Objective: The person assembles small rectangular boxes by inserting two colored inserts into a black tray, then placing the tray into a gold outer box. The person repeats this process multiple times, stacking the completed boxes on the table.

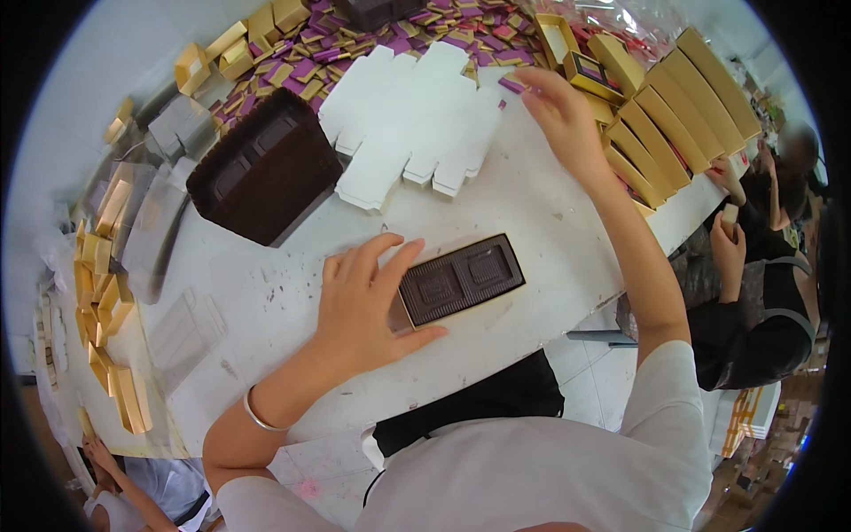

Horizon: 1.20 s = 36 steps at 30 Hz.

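My left hand straddles the left end of a shallow gold-edged box, its thumb at the near side and forefinger at the far side. In the box sits a dark brown plastic insert with two square recesses. My right hand reaches to the far right of the table, by the edge of a heap of small purple-and-gold boxes. Between its thumb and forefinger is a small purple box. Flat white card blanks lie stacked beyond my left hand, beside a pile of brown inserts.
Gold boxes stand in a row at the right. More gold trays and clear plastic covers line the left side. Co-workers sit at the right, one with a hand on a small box, and at the lower left.
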Each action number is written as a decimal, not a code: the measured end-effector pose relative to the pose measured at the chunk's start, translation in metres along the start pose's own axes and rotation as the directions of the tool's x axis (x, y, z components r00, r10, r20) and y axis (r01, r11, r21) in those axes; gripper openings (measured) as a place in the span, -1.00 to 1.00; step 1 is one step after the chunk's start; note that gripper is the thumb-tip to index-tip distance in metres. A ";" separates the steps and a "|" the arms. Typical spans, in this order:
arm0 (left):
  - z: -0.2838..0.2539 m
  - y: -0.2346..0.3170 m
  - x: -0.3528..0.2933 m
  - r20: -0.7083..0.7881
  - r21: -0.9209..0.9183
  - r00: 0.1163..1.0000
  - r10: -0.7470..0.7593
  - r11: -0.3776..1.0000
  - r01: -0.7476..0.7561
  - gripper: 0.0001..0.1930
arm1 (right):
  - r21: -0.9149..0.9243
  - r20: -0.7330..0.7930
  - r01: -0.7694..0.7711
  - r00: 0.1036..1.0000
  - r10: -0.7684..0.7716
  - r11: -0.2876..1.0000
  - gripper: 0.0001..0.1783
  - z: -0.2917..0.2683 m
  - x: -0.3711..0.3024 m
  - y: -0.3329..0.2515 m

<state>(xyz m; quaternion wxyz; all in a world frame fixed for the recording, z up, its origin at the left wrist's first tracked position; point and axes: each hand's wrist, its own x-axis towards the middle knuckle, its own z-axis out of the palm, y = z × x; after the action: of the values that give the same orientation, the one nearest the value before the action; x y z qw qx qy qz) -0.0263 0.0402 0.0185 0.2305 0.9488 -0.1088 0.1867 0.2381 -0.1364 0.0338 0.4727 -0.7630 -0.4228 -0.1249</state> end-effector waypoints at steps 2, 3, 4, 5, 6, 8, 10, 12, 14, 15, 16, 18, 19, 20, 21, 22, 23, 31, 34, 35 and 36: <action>-0.003 0.004 0.002 0.034 0.029 0.999 0.018 0.999 -0.019 -0.19 | 0.034 -0.025 -0.242 0.970 0.243 0.970 -0.69 0.017 0.046 0.048; -0.002 0.002 0.002 0.065 0.001 0.997 0.030 1.000 -0.030 -0.21 | -0.015 -0.025 -0.230 0.973 0.229 0.973 -0.66 0.025 0.068 0.073; 0.001 -0.001 0.000 0.093 -0.025 0.995 0.033 0.999 -0.031 -0.23 | -0.060 -0.017 -0.214 0.977 0.213 0.975 -0.63 0.035 0.086 0.092; 0.002 -0.005 -0.003 0.119 -0.043 0.992 0.027 0.999 -0.022 -0.24 | -0.136 -0.016 -0.183 0.983 0.183 0.974 -0.60 0.048 0.102 0.102; 0.003 -0.006 -0.005 0.106 -0.078 0.994 0.023 0.997 -0.015 -0.28 | -0.217 -0.018 -0.154 0.988 0.154 0.964 -0.58 0.056 0.114 0.106; 0.004 -0.009 -0.003 0.074 -0.118 0.997 0.023 0.993 -0.014 -0.29 | -0.322 -0.053 -0.095 0.995 0.082 0.942 -0.55 0.073 0.124 0.115; 0.005 -0.010 -0.002 0.051 -0.151 0.998 0.027 0.988 -0.019 -0.30 | -0.335 0.086 -0.107 0.986 0.143 0.936 -0.58 0.070 0.134 0.125; 0.006 -0.011 -0.005 0.045 -0.165 0.999 0.016 0.986 -0.008 -0.31 | -0.264 0.189 -0.095 0.971 0.148 0.960 -0.62 0.070 0.135 0.116; 0.006 -0.012 -0.005 0.044 -0.158 0.999 0.013 0.987 -0.006 -0.31 | -0.397 0.245 -0.119 0.942 0.230 0.910 -0.64 0.061 0.141 0.104; 0.006 -0.011 -0.004 0.043 -0.157 0.999 0.017 0.988 -0.010 -0.31 | -0.465 0.264 -0.128 0.924 0.275 0.876 -0.65 0.056 0.141 0.100; 0.007 -0.011 -0.003 0.043 -0.160 0.999 0.025 0.987 -0.018 -0.30 | -0.494 0.245 -0.033 0.953 0.175 0.869 -0.67 0.051 0.137 0.109; 0.007 -0.010 -0.003 0.039 -0.159 0.999 0.033 0.987 -0.027 -0.29 | -0.414 0.274 -0.087 0.937 0.215 0.906 -0.69 0.038 0.127 0.112; 0.007 -0.010 -0.002 0.058 -0.163 0.998 0.020 0.987 -0.010 -0.28 | -0.375 0.288 -0.116 0.928 0.235 0.920 -0.69 0.030 0.120 0.113; 0.006 -0.010 -0.001 0.077 -0.167 0.997 0.002 0.986 0.011 -0.26 | -0.257 0.259 -0.211 0.925 0.278 0.943 -0.69 0.024 0.110 0.110; 0.006 -0.009 -0.001 0.098 -0.172 0.995 -0.017 0.985 0.034 -0.25 | -0.172 0.138 -0.250 0.952 0.275 0.953 -0.69 0.021 0.101 0.102; 0.006 -0.009 -0.002 0.108 -0.172 0.994 -0.026 0.984 0.044 -0.22 | -0.083 0.014 -0.277 0.960 0.279 0.957 -0.68 0.018 0.092 0.094; 0.005 -0.009 -0.001 0.114 -0.175 0.993 -0.026 0.983 0.046 -0.20 | 0.000 -0.116 -0.289 0.951 0.287 0.957 -0.67 0.011 0.082 0.081; 0.012 -0.014 -0.009 0.083 -0.229 0.994 -0.072 0.969 0.089 -0.06 | 0.287 0.541 0.202 0.773 -0.332 0.936 -0.69 0.023 -0.065 -0.096; 0.015 -0.016 -0.008 0.064 -0.268 0.997 -0.039 0.962 0.055 -0.06 | 0.258 0.579 0.244 0.736 -0.351 0.935 -0.69 0.034 -0.086 -0.098; 0.014 -0.016 -0.007 0.071 -0.277 0.997 -0.038 0.959 0.056 -0.06 | 0.263 0.571 0.256 0.736 -0.364 0.930 -0.72 0.034 -0.086 -0.097; 0.013 -0.015 -0.007 0.078 -0.285 0.996 -0.036 0.957 0.057 -0.06 | 0.266 0.561 0.268 0.738 -0.375 0.926 -0.74 0.035 -0.085 -0.097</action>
<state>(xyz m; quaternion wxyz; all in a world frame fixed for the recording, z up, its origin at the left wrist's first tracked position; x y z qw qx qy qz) -0.0239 0.0479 -0.0010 0.3660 0.9137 -0.1205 0.1295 0.1052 -0.1335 0.0250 0.3469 -0.6352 -0.6854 0.0803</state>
